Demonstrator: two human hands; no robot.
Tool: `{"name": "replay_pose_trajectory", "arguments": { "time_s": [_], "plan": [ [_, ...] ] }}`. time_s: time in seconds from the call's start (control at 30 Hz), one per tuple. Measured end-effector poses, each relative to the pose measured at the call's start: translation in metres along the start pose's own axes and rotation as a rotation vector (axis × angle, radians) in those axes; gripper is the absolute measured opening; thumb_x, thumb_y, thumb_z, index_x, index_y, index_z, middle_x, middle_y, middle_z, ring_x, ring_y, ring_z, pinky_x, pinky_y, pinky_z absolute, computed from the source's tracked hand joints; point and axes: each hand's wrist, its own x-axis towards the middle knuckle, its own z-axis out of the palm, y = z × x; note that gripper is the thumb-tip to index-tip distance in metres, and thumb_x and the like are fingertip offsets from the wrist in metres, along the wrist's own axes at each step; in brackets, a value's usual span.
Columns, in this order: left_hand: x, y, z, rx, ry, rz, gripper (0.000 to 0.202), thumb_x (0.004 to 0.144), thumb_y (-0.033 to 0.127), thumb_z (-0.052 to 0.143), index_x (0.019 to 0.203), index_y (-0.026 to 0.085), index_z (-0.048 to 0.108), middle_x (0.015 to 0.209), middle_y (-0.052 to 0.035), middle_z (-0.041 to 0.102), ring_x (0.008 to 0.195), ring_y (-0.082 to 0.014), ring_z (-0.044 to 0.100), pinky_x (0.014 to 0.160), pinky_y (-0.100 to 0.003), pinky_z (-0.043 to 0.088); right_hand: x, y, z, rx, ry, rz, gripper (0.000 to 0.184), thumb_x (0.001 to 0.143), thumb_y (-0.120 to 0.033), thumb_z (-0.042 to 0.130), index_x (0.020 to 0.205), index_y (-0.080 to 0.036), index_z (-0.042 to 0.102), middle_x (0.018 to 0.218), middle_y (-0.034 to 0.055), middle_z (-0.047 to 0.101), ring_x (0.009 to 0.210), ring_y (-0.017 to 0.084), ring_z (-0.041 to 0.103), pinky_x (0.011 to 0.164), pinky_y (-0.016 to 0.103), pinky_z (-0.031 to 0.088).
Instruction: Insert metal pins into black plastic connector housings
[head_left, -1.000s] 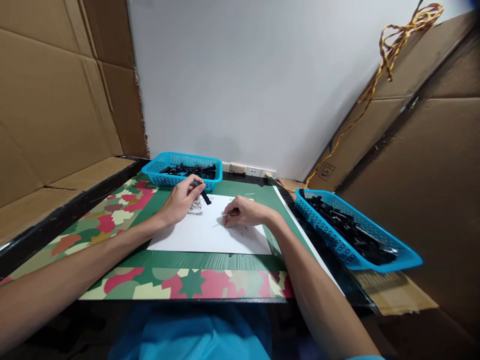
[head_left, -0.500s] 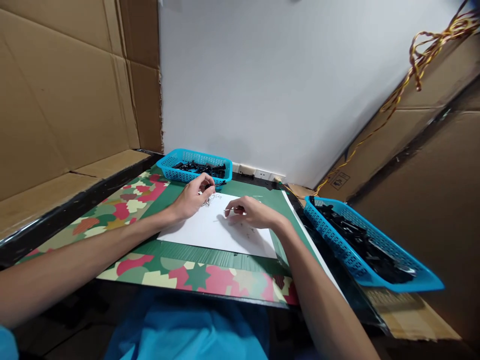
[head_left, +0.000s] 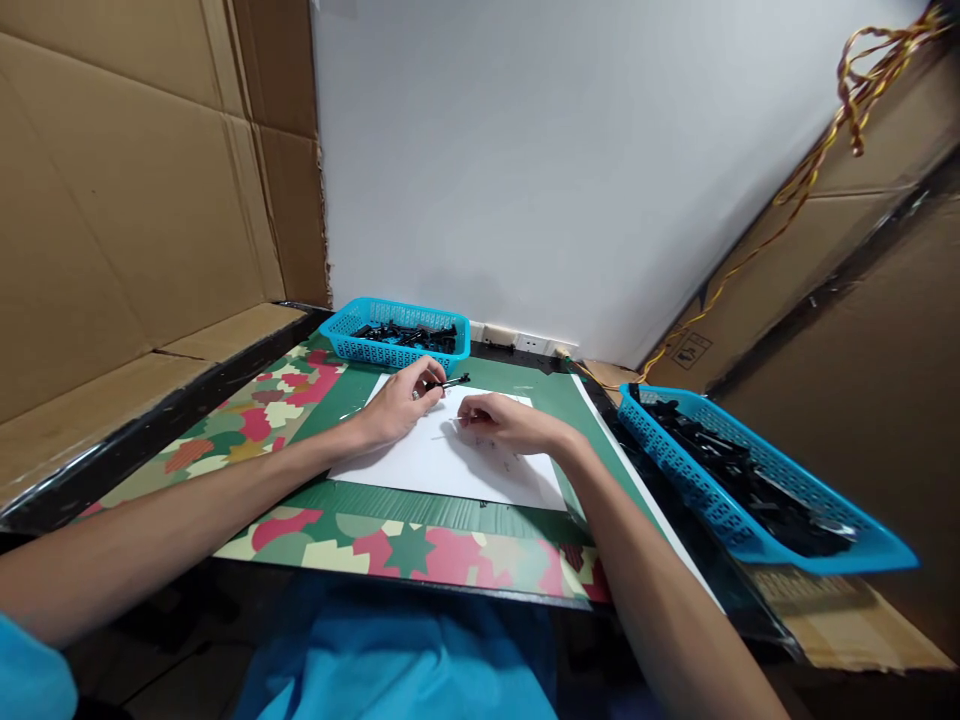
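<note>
My left hand (head_left: 401,405) is closed on a small black part (head_left: 455,381), whose dark end sticks out to the right past the fingertips. It is over the upper left of a white sheet (head_left: 412,468). My right hand (head_left: 514,422) hovers over the right of the sheet, its fingers pinched on a thin, light, pointed thing whose tip points left; its kind is too small to make out. Beneath my right hand several tiny dark pieces (head_left: 491,443) are scattered on the paper.
A blue basket (head_left: 352,348) of black parts stands at the back left, by the wall. At the right a second blue basket (head_left: 690,510) holds more black parts. Cardboard walls (head_left: 135,170) enclose the left side; wall sockets (head_left: 531,343) and twisted wires (head_left: 806,180) are behind.
My left hand has turned and come slightly nearer, so the black part now shows beyond its fingers. My right hand stays pinched near the same spot. The view has shifted slightly.
</note>
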Motion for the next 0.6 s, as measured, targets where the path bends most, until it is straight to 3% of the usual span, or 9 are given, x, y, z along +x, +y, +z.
{"name": "replay_pose_trajectory", "arguments": {
  "time_s": [0.2, 0.33, 0.4, 0.5, 0.6],
  "plan": [
    [-0.006, 0.011, 0.002, 0.003, -0.086, -0.003, 0.021, 0.101, 0.032, 0.054, 0.114, 0.024, 0.068, 0.102, -0.005, 0.073, 0.092, -0.0215, 0.066, 0.081, -0.035, 0.053, 0.0, -0.001, -0.006, 0.33, 0.174, -0.027, 0.021, 0.104, -0.043, 0.055, 0.101, -0.022, 0.053, 0.087, 0.0002, 0.047, 0.076, 0.016, 0.041, 0.067, 0.028, 0.038],
    [-0.007, 0.017, 0.003, 0.041, -0.094, 0.002, 0.024, 0.102, 0.032, 0.051, 0.116, 0.024, 0.07, 0.099, -0.0043, 0.073, 0.089, -0.0213, 0.066, 0.078, -0.035, 0.051, 0.002, -0.004, -0.003, 0.485, 0.17, 0.005, 0.025, 0.101, -0.048, 0.056, 0.102, -0.024, 0.05, 0.079, -0.0028, 0.043, 0.07, 0.015, 0.039, 0.064, 0.028, 0.037],
    [-0.005, 0.014, 0.002, 0.071, -0.021, -0.005, 0.023, 0.101, 0.031, 0.053, 0.117, 0.023, 0.068, 0.096, -0.0036, 0.072, 0.084, -0.0205, 0.065, 0.075, -0.034, 0.051, 0.001, -0.003, -0.003, 0.424, 0.108, 0.04, 0.024, 0.1, -0.046, 0.057, 0.1, -0.022, 0.054, 0.075, -0.0033, 0.045, 0.067, 0.014, 0.039, 0.062, 0.028, 0.035],
    [0.002, 0.003, -0.005, 0.118, 0.132, -0.037, 0.023, 0.097, 0.027, 0.057, 0.118, 0.023, 0.066, 0.091, -0.0026, 0.07, 0.078, -0.0197, 0.064, 0.072, -0.034, 0.05, -0.003, 0.003, -0.005, 0.153, 0.042, 0.111, 0.023, 0.095, -0.041, 0.063, 0.089, -0.02, 0.062, 0.069, -0.0031, 0.05, 0.063, 0.013, 0.038, 0.058, 0.028, 0.029],
    [0.01, -0.01, -0.015, 0.109, 0.238, -0.064, 0.021, 0.094, 0.024, 0.06, 0.114, 0.023, 0.066, 0.093, -0.0036, 0.071, 0.081, -0.0206, 0.066, 0.076, -0.035, 0.052, -0.001, 0.012, -0.003, -0.075, 0.106, 0.134, 0.028, 0.092, -0.039, 0.067, 0.074, -0.019, 0.062, 0.063, -0.0027, 0.05, 0.06, 0.013, 0.038, 0.057, 0.029, 0.026]
  ]
}}
